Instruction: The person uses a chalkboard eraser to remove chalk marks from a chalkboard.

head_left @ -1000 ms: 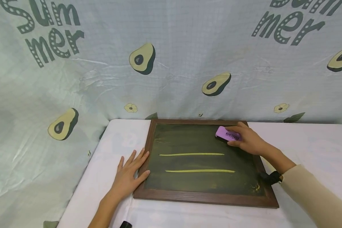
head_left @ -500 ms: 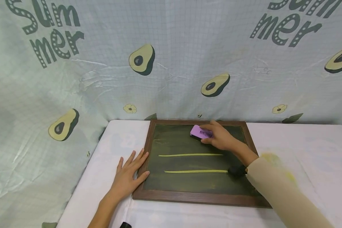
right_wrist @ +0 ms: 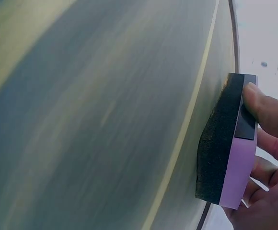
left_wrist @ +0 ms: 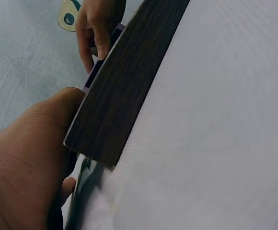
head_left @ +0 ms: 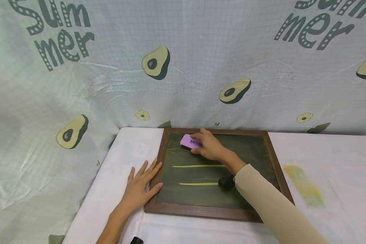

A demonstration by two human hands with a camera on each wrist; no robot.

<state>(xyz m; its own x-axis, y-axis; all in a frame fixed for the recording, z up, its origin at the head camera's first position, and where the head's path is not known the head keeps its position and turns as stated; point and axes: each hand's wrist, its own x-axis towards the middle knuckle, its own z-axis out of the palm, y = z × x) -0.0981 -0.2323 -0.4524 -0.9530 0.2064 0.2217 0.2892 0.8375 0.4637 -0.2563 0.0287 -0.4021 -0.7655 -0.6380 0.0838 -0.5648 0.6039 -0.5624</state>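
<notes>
A chalkboard in a brown wooden frame lies on the white table, with two yellow chalk lines across it. My right hand grips a purple eraser between thumb and fingers at the board's upper left. In the right wrist view the eraser's black felt faces the board surface. With fingers spread and straight, my left hand rests against the frame's left side. The right forearm covers the right ends of the chalk lines. In the left wrist view the frame's wooden edge is close beside my left hand.
The white table bears a yellow-green smudge right of the board. Behind it hangs an avocado-print cloth. A small black object shows at the bottom edge of the head view.
My right hand has moved left along the board's upper part with the eraser. The left hand stays on the frame. The yellow-green smudge on the table has come into view.
</notes>
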